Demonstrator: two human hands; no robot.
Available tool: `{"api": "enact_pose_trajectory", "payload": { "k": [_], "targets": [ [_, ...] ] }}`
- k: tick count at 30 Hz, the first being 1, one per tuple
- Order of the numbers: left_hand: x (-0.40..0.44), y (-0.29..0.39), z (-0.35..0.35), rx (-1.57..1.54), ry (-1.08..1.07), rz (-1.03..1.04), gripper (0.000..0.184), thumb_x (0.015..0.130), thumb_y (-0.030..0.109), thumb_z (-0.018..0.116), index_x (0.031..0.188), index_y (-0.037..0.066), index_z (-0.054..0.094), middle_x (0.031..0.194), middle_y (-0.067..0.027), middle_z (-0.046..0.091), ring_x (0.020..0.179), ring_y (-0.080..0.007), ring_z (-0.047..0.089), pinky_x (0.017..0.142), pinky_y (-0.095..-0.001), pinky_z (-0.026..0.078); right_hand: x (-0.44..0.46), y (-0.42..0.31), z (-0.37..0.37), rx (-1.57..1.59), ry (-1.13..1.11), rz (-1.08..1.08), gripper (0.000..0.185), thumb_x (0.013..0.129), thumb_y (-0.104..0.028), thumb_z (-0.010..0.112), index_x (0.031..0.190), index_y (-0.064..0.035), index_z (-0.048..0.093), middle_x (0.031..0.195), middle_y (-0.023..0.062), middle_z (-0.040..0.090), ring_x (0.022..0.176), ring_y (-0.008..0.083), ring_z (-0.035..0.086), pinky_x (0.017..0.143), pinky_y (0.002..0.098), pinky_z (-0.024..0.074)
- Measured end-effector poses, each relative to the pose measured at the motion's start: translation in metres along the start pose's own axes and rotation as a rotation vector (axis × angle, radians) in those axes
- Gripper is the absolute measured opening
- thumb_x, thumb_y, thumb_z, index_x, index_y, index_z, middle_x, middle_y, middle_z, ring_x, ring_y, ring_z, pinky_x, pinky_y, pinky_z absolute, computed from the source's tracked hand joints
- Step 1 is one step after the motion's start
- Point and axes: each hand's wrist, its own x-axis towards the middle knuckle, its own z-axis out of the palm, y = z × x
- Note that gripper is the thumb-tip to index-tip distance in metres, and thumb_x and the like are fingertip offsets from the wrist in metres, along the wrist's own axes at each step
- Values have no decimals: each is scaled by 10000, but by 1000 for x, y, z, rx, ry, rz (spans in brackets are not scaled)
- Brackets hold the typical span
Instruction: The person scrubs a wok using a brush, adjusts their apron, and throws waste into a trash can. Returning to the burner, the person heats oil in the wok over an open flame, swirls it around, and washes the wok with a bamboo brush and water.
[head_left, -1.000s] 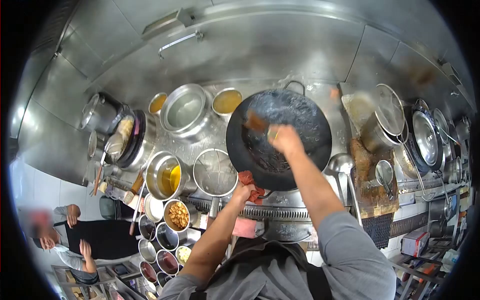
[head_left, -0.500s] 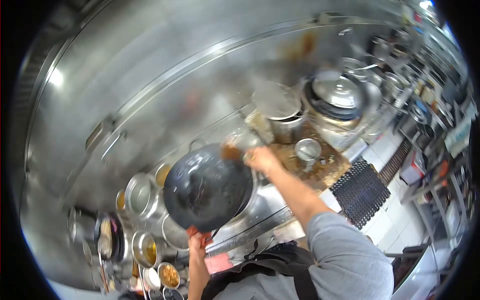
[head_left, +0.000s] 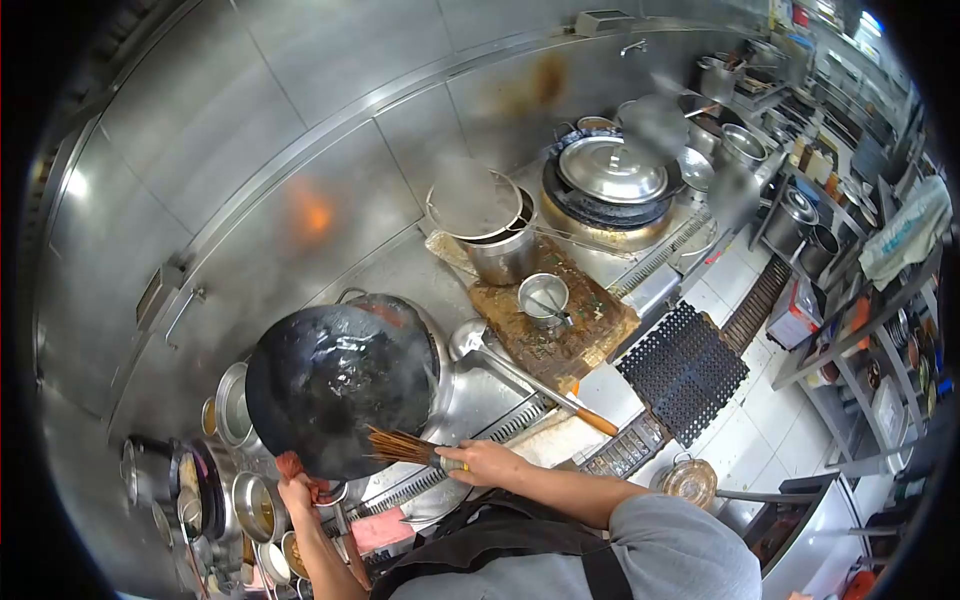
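Note:
My left hand is closed round a red cloth at the near rim of a large black wok. The wok is tilted, and its inside looks dark, wet and shiny. To the right of the wok's near side, my right hand grips the handle of a brown bristle brush, whose bristles point left towards the wok. A steel ladle with a wooden handle lies on the counter beyond my right hand.
A brown board carries a steel pot and a small strainer. Further back is a lidded wok. A black mat lies right. Pots and a yellow-liquid bowl stand left. A pink cloth lies near me.
The view has swung right. The brush has come from inside and above the wok to its near right side, and the wok now tilts. The ladle shows clearly.

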Motion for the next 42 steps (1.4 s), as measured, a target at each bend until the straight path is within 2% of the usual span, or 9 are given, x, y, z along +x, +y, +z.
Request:
{"api": "enact_pose_trajectory", "payload": {
  "k": [7, 9, 17, 22, 27, 30, 37, 40, 42],
  "targets": [
    [-12, 7, 24, 310, 161, 738, 322, 687, -15, 482, 999, -18, 560, 681, -91, 620, 560, -203, 623, 481, -319, 488, 40, 20, 17, 175, -101, 73, 608, 745, -371, 703, 1299, -214, 506, 1053, 181, 642, 934, 311, 628, 867, 387, 480],
    [-69, 56, 44, 260, 107, 164, 321, 689, -7, 523, 1008, -22, 554, 717, -118, 647, 639, -257, 660, 577, -337, 511, 53, 15, 11, 299, -206, 229, 608, 749, -314, 711, 1309, -210, 498, 1013, 145, 661, 885, 226, 637, 809, 320, 500],
    [-77, -16, 38, 407, 266, 538, 438, 708, 10, 564, 1143, -27, 529, 831, -196, 656, 761, -331, 662, 700, -358, 511, 74, 17, 25, 616, -247, 355, 611, 745, -278, 723, 1310, -195, 505, 838, 72, 659, 578, 128, 583, 461, 251, 477],
    [-49, 1, 29, 127, 274, 198, 314, 710, -23, 478, 1017, -18, 543, 660, -131, 621, 522, -221, 609, 480, -334, 491, 87, 33, 13, 297, -423, 197, 547, 770, -294, 714, 1282, -225, 534, 1180, 88, 609, 1039, 233, 587, 923, 348, 440],
    [-19, -9, 34, -193, 192, -207, 213, 699, -19, 453, 904, -8, 509, 584, -128, 571, 405, -190, 541, 304, -319, 399, 172, 163, -120, -261, 560, 44, 481, 825, -206, 602, 1281, -82, 512, 1108, 106, 610, 694, 143, 582, 552, 265, 495],
    [6, -68, 59, -287, 108, -398, 468, 645, -25, 445, 1103, 62, 486, 682, -111, 570, 494, -222, 588, 344, -393, 482, 229, 38, -167, 562, 698, 166, 587, 830, -205, 673, 1340, -40, 434, 1017, 84, 600, 707, 106, 562, 594, 238, 485],
    [23, -100, 120, -556, -98, -440, 454, 732, -33, 457, 1172, 58, 389, 811, -128, 622, 635, -221, 637, 447, -389, 552, 324, -15, -71, -123, 998, -343, 566, 882, -161, 601, 1374, -21, 359, 1178, 131, 538, 886, 182, 593, 818, 302, 485],
    [26, -140, 130, -560, -18, -354, 425, 748, -42, 472, 1162, 22, 394, 854, -129, 618, 646, -220, 639, 472, -362, 545, 346, 57, 28, 617, 256, 591, 613, 819, -179, 642, 1379, -163, 391, 779, 101, 634, 484, 185, 596, 412, 283, 483],
    [25, -133, 126, -571, -31, -382, 456, 742, -37, 502, 1185, -10, 399, 891, -118, 611, 718, -216, 641, 598, -316, 535, 325, 23, 82, 446, -101, 556, 593, 775, -163, 655, 1336, -161, 464, 711, 85, 630, 430, 155, 559, 403, 280, 472]
  ]
}}
